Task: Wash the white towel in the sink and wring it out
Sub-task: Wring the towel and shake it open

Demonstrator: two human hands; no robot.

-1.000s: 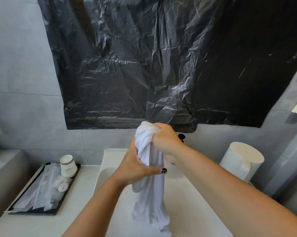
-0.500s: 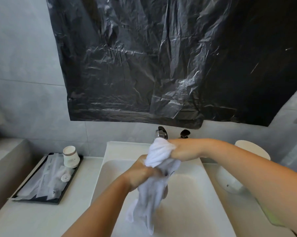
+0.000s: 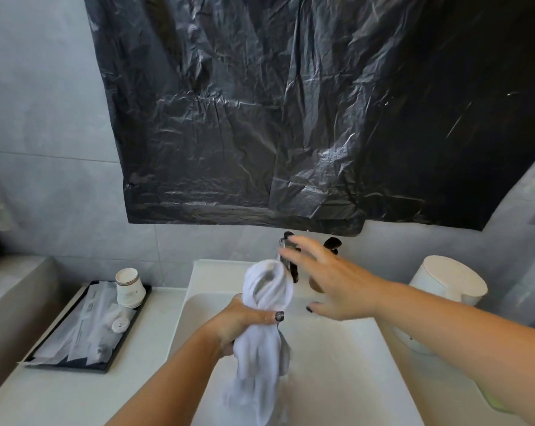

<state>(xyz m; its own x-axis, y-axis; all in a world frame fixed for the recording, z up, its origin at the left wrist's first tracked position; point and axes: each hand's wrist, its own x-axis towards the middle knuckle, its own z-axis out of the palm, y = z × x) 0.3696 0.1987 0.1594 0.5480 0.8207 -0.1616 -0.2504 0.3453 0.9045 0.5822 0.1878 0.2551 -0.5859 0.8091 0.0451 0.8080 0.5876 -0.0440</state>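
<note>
The white towel (image 3: pixel 261 348) hangs twisted and bunched over the white sink (image 3: pixel 346 373). My left hand (image 3: pixel 244 321) is shut around its middle, so a looped end sticks up above the fist and the rest dangles into the basin. My right hand (image 3: pixel 330 281) is off the towel, fingers spread, stretched toward the dark faucet (image 3: pixel 289 241) at the back of the sink. The fingertips overlap the faucet in view; I cannot tell whether they touch it.
A black tray (image 3: pixel 84 333) with wrapped packets and stacked paper cups (image 3: pixel 130 287) sits on the counter left of the sink. A white round bin (image 3: pixel 444 287) stands to the right. Black plastic sheeting (image 3: pixel 290 112) covers the wall above the faucet.
My right hand let go of the towel's top and moved up toward the faucet. The left hand keeps its grip, and the towel's upper end now stands free.
</note>
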